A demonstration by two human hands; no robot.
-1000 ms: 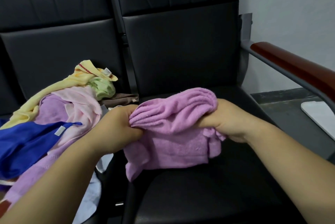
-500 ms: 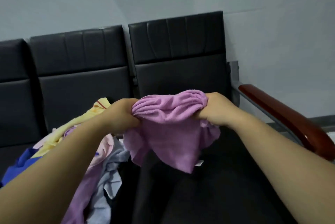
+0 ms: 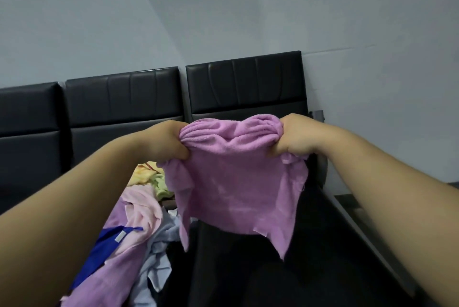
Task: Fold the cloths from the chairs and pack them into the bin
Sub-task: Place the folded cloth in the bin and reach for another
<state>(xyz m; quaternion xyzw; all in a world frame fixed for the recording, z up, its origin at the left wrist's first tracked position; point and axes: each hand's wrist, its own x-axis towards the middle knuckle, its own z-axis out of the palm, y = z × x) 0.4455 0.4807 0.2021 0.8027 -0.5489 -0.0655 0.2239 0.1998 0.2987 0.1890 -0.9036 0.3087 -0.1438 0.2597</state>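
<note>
A purple terry cloth (image 3: 236, 182) hangs in the air above the right black chair seat (image 3: 310, 269). My left hand (image 3: 169, 141) grips its bunched top edge on the left, and my right hand (image 3: 290, 136) grips the top edge on the right. The cloth's lower part droops in uneven points. A heap of other cloths (image 3: 139, 219) in pink, purple, blue, yellow, green and pale grey lies on the chair to the left, partly hidden by my left forearm. No bin is in view.
A row of black padded chairs (image 3: 124, 97) stands against a pale grey wall (image 3: 223, 20). A metal armrest bar (image 3: 352, 217) runs along the right side of the right chair.
Both hands have lifted the purple cloth higher and pulled slightly apart, so it hangs more open. The view has tilted up, showing more wall and less seat.
</note>
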